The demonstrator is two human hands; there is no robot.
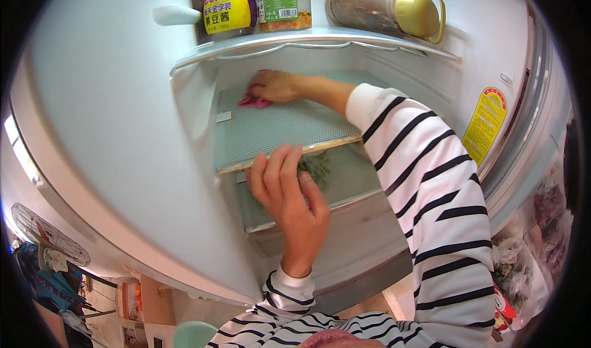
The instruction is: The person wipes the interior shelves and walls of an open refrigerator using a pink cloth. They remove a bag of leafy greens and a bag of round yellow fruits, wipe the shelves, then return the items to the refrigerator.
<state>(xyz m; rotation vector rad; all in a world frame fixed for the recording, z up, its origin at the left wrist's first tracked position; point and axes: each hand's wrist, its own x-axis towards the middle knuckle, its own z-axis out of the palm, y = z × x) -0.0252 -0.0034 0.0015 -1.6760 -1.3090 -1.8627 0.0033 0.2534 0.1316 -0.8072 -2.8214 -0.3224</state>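
Note:
Deep inside a refrigerator, my right hand [279,87] presses a crumpled pink cloth [256,97] against the back left part of a textured glass shelf [286,126]. My left hand [291,195] is raised before the shelf's front edge, palm inward, its fingers spread a little and nothing held. Its fingertips overlap that edge in the view; whether they touch it I cannot tell. Behind the left hand, on a lower shelf [351,181], lies a bundle of green leafy vegetable [318,168], partly hidden by the hand and the upper shelf.
The top shelf [318,36] bears a yellow and purple sauce packet [226,11], a labelled jar [284,6] and a bottle with a yellow lid [388,13] on its side. Plastic bags [517,274] sit right. A green bucket [196,334] and a fan [51,232] are lower left.

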